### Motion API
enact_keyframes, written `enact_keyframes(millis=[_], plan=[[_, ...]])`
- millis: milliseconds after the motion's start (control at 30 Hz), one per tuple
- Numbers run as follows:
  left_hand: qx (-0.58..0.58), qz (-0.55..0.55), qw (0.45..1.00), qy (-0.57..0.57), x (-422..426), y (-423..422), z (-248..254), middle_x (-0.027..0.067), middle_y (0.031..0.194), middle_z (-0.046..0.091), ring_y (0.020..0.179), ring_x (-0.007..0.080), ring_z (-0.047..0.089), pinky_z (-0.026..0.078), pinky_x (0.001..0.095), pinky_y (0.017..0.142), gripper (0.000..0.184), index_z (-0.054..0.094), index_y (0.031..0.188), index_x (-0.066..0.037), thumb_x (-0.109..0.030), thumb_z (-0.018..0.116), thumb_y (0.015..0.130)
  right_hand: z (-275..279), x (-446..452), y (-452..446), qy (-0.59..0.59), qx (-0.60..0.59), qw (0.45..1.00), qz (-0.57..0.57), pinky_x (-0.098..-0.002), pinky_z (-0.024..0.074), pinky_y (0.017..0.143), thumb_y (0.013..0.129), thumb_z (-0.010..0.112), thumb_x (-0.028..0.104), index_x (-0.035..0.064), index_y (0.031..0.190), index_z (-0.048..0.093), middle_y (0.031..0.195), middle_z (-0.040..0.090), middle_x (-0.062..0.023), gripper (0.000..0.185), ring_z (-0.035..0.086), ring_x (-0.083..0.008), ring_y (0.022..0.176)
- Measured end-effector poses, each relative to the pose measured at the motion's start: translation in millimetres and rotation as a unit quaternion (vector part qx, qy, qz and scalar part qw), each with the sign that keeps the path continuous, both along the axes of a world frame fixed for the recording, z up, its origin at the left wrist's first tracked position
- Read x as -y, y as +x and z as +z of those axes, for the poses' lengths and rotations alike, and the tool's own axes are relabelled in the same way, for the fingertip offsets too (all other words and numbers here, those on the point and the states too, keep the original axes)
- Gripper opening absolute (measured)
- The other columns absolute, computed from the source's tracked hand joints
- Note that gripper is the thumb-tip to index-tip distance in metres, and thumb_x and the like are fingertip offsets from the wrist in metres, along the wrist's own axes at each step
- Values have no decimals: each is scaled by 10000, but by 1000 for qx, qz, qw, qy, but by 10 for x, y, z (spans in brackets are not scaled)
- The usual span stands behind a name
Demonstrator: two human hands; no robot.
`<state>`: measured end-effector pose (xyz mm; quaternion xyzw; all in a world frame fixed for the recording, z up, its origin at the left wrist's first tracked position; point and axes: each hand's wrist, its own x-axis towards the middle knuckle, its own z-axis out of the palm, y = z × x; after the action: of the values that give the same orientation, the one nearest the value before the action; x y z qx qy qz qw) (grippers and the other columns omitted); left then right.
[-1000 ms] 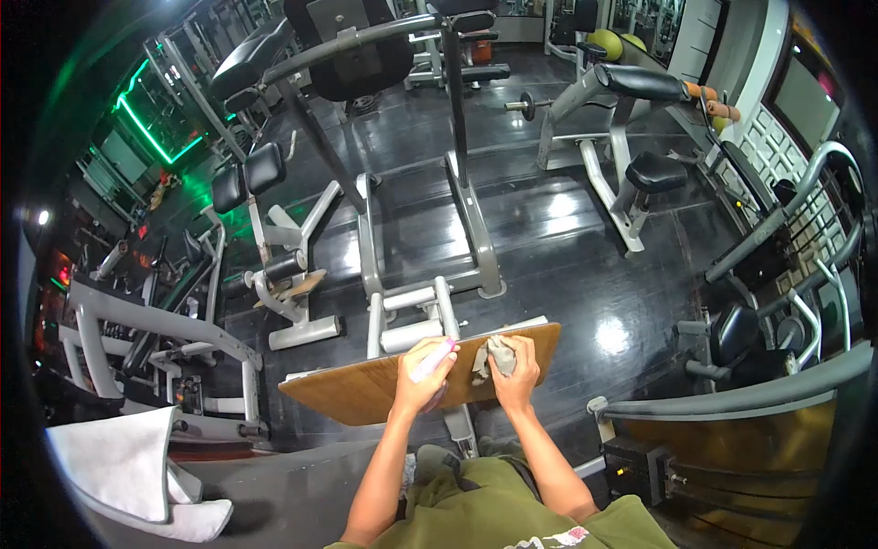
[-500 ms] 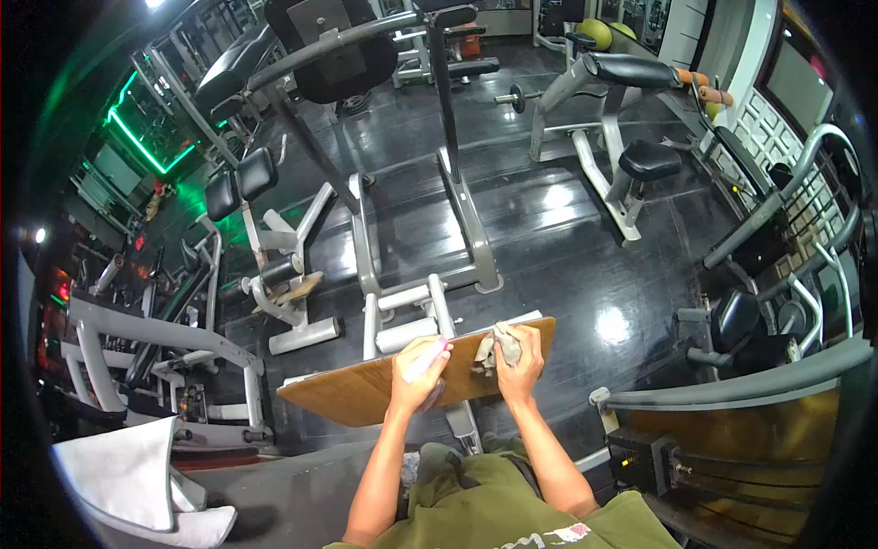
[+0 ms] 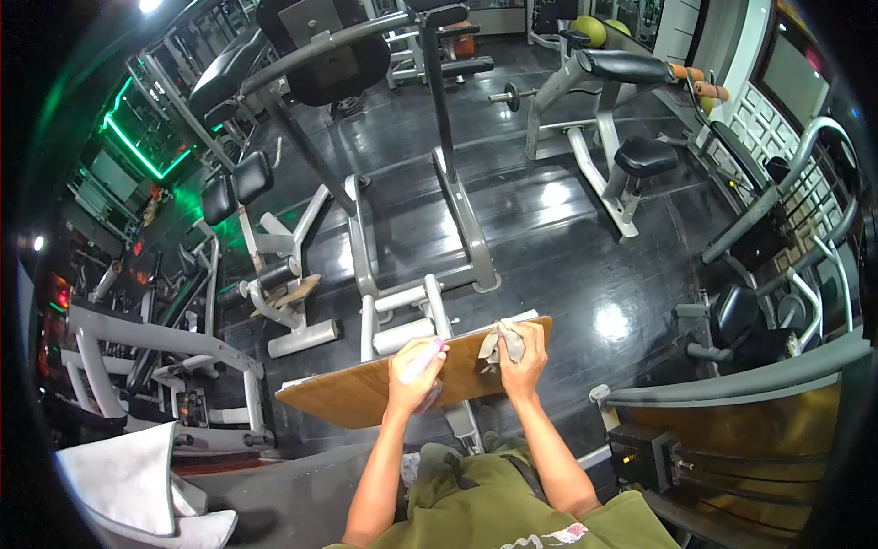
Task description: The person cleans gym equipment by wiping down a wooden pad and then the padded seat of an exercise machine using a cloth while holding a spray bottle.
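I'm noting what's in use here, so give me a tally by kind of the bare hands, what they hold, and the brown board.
Hands: 2 (left hand, right hand)
Spray bottle, by its look, in the left hand: 1
Cloth, in the right hand: 1
Brown board: 1
Total: 5

The board [image 3: 366, 393] is brown, the shirt [image 3: 494, 503] olive green, 2 balls [image 3: 590, 33] yellow-green.

Dark glossy floor [image 3: 540, 252] ahead of me, bright glare patches on it. Standing directly on it: grey metal frame [image 3: 470, 224], black-padded bench [image 3: 252, 177] to my left, black-seated machine [image 3: 647, 157] to my right.
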<state>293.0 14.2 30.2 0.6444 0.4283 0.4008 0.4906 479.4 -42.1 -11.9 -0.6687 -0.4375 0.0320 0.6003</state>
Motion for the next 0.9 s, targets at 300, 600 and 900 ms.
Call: enact_keyframes(millis=[300,600,900], plan=[[-1,14,1000,17,14,39,-61,92,961,696,855,146,650,506,259,775,115,719,950,27,-9,688,845,-407,223,34,-60,-37,997,-26,-421,489,804,802,709,67,48,1006,610,1012,593,-143,227,612,-349,935],[-45,-34,996,76,10,285,120,91,1022,693,798,142,653,521,255,662,154,712,990,20,-58,688,860,-213,74,109,-1,0,999,-34,-410,489,821,778,732,46,41,1024,626,1029,605,-142,268,615,-330,955],[-31,-119,992,-23,19,780,199,66,1092,661,642,87,613,488,225,531,206,690,1064,22,-70,679,880,-121,56,177,4,7,1000,-30,-400,500,779,739,756,33,56,1028,629,1011,602,-125,316,625,-319,923]])
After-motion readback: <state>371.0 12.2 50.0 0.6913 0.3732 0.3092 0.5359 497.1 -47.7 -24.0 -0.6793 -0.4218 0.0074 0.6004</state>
